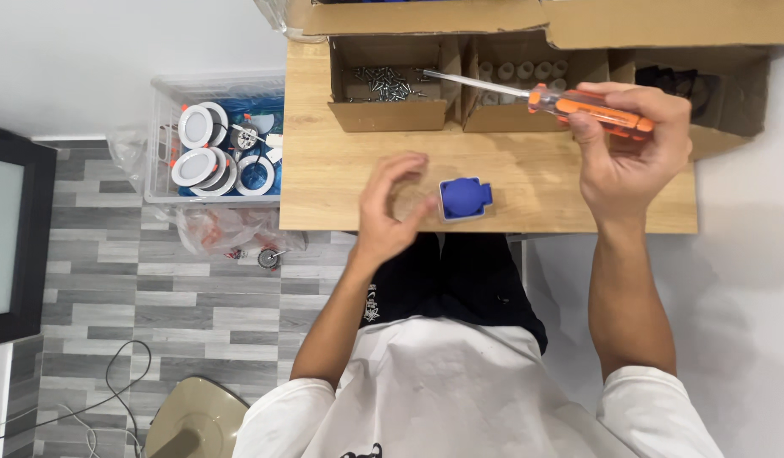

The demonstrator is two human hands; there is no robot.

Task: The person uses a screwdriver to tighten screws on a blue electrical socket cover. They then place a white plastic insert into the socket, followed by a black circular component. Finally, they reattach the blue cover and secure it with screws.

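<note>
A small blue socket part (465, 198) lies on the wooden table (528, 182) near its front edge. My left hand (390, 208) hovers just left of it, fingers curled and apart, holding nothing. My right hand (634, 148) grips an orange-handled screwdriver (570, 102). Its metal shaft points left over the cardboard boxes at the back of the table.
A cardboard box of loose screws (386, 84) and a box of white plastic parts (521, 72) stand at the table's back. A further box (723, 93) sits at the right. A clear bin of round white lamp fittings (214, 148) stands on the floor to the left.
</note>
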